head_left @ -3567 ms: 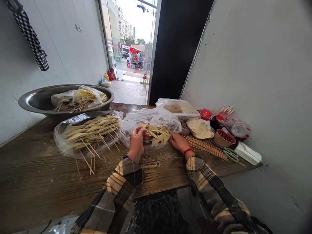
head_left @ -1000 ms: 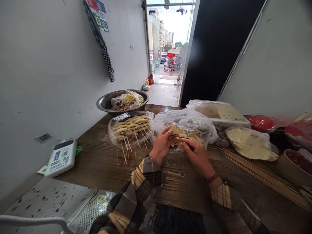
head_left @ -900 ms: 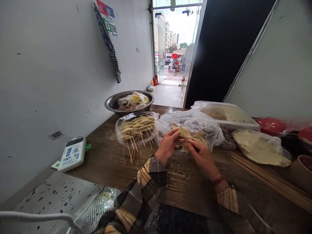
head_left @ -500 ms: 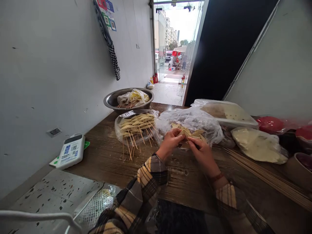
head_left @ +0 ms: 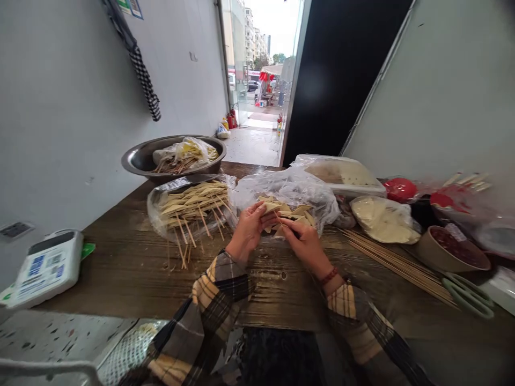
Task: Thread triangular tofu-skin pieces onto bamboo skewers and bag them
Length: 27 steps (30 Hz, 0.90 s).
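A: How far has the work got on that long, dark brown wooden table (head_left: 132, 268)?

B: A good way, I'd judge. To the left, a clear plastic bag (head_left: 154, 214) holds a thick heap of pale yellow folded pieces already threaded on wooden sticks (head_left: 197, 201), bare ends pointing towards the person.

A: And what's left?

B: A smaller pile of loose folded pieces (head_left: 301, 210) at the mouth of a crumpled, whitish plastic bag (head_left: 277, 185). They overlap too much to count.

A: The hands?

B: Just in front of that pile. The left hand (head_left: 248, 228) pinches one pale yellow folded piece (head_left: 270, 206); the right hand (head_left: 303, 241) has its fingers closed on a thin wooden stick (head_left: 278, 216), which meets the piece. I can't tell whether it's fully through.

A: What else is around?

B: A wide, grey metal basin (head_left: 139, 155) at the far left, a translucent plastic tub (head_left: 374, 191) behind, then a clear bag of pale yellow sheets (head_left: 382, 217), a bundle of bare brown sticks (head_left: 396, 262), a light brown round bowl (head_left: 434, 254) and green-handled scissors (head_left: 469, 295).

A: Anything in the way?

B: Only the whitish bag's loose film, bunched against the pile.
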Each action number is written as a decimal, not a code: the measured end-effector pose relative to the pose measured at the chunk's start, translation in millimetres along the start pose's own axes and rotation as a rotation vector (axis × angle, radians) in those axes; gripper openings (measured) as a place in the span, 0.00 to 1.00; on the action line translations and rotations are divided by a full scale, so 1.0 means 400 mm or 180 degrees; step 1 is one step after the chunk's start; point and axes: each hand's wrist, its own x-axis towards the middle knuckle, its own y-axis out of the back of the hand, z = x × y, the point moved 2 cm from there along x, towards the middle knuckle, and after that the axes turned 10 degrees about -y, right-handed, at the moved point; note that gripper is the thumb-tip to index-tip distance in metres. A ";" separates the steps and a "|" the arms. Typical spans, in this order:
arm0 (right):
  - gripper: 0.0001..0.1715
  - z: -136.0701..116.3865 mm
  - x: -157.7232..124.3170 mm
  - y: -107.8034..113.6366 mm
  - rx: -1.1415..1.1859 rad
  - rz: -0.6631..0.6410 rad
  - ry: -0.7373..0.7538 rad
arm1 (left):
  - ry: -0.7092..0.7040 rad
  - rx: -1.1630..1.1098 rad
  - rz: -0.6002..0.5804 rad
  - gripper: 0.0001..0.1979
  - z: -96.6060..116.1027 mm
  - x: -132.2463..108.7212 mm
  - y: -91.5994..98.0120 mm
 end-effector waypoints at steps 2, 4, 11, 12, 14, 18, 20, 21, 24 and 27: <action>0.18 -0.001 0.003 -0.002 0.0002 0.0000 0.0060 | -0.0025 0.0022 0.0067 0.11 0.003 0.003 0.002; 0.18 -0.003 0.004 -0.004 -0.0004 -0.0008 0.0101 | -0.0043 0.0025 0.0083 0.15 0.006 0.005 0.003; 0.19 -0.004 -0.006 -0.008 -0.0043 -0.0121 0.0057 | -0.0033 -0.0023 0.0159 0.16 0.007 -0.005 0.001; 0.19 -0.003 -0.006 -0.008 -0.0066 -0.0136 0.0041 | -0.0019 -0.0034 0.0182 0.15 0.006 -0.006 0.001; 0.19 0.000 -0.007 -0.008 -0.0122 -0.0158 0.0015 | 0.0008 -0.0039 0.0224 0.13 0.004 -0.006 0.001; 0.19 0.005 -0.009 -0.010 -0.0201 -0.0148 0.0002 | 0.0041 -0.0059 0.0262 0.12 0.003 -0.008 0.000; 0.19 0.009 -0.009 -0.012 -0.0185 -0.0136 0.0018 | 0.0031 -0.0068 0.0231 0.11 0.002 -0.010 -0.001; 0.19 0.010 -0.010 -0.014 -0.0174 -0.0132 0.0019 | 0.0018 -0.0068 0.0215 0.11 0.002 -0.010 -0.002; 0.19 0.016 -0.010 -0.017 -0.0195 -0.0103 0.0002 | -0.0016 -0.0082 0.0201 0.12 -0.001 -0.010 -0.001; 0.19 0.018 -0.009 -0.018 -0.0261 -0.0055 0.0003 | -0.0031 -0.0089 0.0178 0.12 -0.003 -0.009 0.000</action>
